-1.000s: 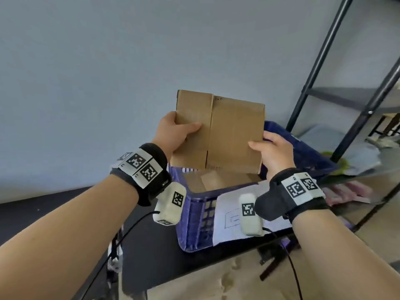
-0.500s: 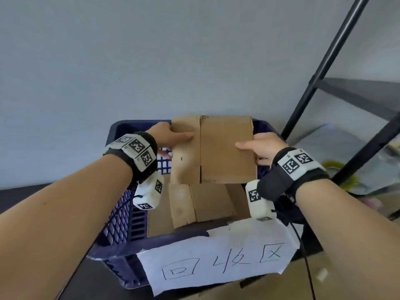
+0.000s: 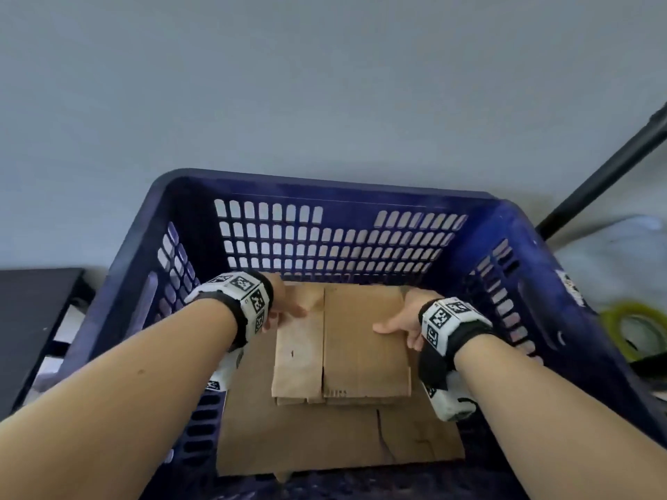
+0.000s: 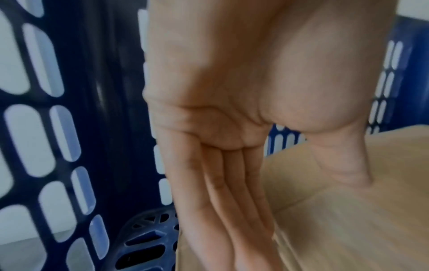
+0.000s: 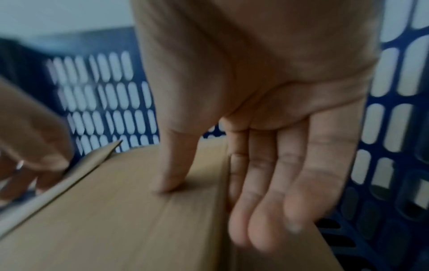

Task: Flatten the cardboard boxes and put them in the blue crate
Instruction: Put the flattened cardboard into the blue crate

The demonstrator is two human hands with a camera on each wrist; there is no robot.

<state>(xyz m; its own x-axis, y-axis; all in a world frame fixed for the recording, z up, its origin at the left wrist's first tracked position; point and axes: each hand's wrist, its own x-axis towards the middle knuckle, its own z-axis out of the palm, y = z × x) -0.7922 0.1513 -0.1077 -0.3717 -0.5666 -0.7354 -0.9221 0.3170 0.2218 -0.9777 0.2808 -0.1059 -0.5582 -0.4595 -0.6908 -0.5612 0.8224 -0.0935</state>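
- The left hand [image 3: 280, 309] holds the left edge of a flattened brown cardboard box [image 3: 346, 342], thumb on top and straight fingers [image 4: 234, 192] slid beneath the edge.
- The right hand [image 3: 404, 319] holds the opposite edge the same way, thumb pressed on the top face, fingers [image 5: 274, 183] straight down the side.
- That box lies flat inside the dark blue slotted plastic crate [image 3: 339, 232], on top of a larger flattened sheet of brown cardboard [image 3: 325, 438] covering the crate floor.
- Both wrists wear black bands with white coded markers.
- Right of the crate, a yellow-green tape roll [image 3: 635, 330] sits beside a black metal pole [image 3: 606, 171]; a grey wall stands behind.
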